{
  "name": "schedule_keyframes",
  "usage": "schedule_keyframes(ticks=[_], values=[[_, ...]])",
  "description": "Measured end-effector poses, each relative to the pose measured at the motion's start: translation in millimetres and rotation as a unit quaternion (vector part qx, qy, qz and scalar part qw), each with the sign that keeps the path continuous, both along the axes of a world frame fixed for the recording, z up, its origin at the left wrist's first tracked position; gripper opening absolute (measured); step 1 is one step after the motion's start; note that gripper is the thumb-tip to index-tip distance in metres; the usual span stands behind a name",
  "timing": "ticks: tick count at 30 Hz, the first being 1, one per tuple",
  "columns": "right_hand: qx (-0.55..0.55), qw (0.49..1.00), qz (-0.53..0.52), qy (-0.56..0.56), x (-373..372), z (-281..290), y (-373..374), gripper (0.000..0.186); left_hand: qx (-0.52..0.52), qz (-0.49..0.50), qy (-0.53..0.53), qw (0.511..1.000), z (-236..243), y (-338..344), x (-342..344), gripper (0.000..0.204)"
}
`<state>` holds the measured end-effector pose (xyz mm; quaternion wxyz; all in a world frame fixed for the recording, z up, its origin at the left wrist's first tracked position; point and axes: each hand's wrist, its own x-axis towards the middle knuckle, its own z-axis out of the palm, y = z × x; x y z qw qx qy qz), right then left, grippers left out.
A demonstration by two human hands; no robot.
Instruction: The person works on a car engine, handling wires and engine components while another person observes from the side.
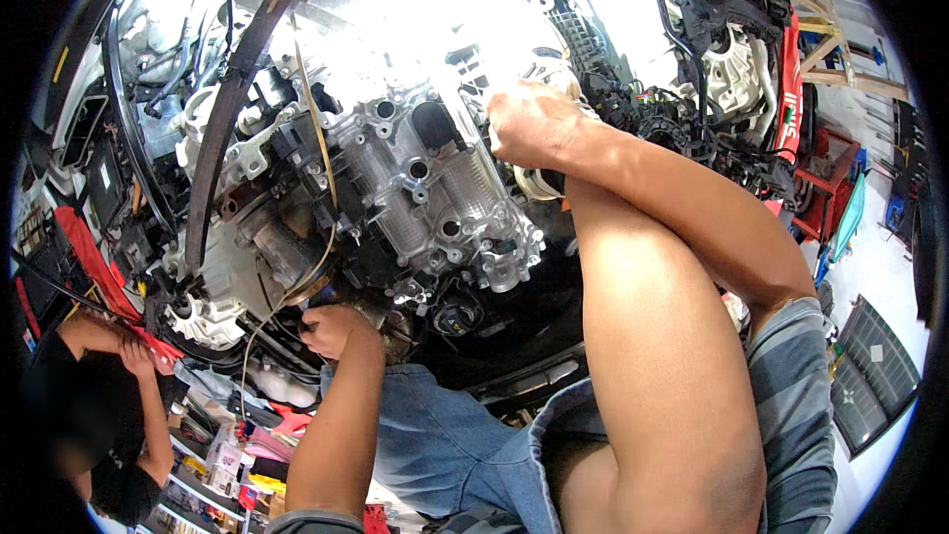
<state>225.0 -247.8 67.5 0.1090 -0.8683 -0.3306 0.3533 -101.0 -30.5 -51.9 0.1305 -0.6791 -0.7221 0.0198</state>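
A silver engine [390, 208] with a cast-metal cover and round holes lies in the middle of an open engine bay. My right hand [534, 124] is closed in a fist at the engine's right side, next to pale round metal parts; what it grips, if anything, is hidden. Beyond the engine's near left corner, my left hand [334, 329] has its fingers curled low among pipes and metal parts. I cannot make out what is in those fingers. A thin tan cable [321, 138] runs down over the engine's left side toward my left hand.
A dark curved bar [232, 99] crosses the bay at the left. My bent bare knee [672, 366] stands close under my right forearm. At the lower left a co-worker [109, 415] leans by the red-covered edge. A red tool cart [828, 178] stands at the right. Glare whitens the far side.
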Motion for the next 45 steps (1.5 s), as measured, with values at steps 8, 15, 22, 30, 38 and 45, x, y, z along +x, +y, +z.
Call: schedule_keyframes(ticks=[8, 15, 22, 30, 38, 45], values=[[-0.017, 1.0, 0.02, 0.011, -4, -6, -5, 0.019, -0.011, -0.035, 0.043, 0.998, -2, -3, -1, 0.021], [-0.045, 0.997, 0.061, 0.02, -8, 3, -4, 0.021, -0.007, -0.056, 0.057, 0.997, 0, -2, -3, 0.016], [-0.05, 0.994, 0.078, 0.05, -8, 9, -6, 0.02, 0.013, -0.075, 0.077, 0.994, -2, -3, -5, 0.014], [-0.096, 0.984, 0.125, 0.079, -9, 14, -5, 0.02, -0.032, -0.052, 0.065, 0.996, 8, -6, 3, 0.018], [-0.118, 0.973, 0.168, 0.105, -10, 19, -5, 0.028, -0.041, 0.026, -0.046, 0.998, 21, -9, 19, 0.036], [-0.121, 0.968, 0.202, 0.091, -15, 11, -3, 0.022, -0.057, 0.015, -0.066, 0.996, 25, -7, 16, 0.05]])
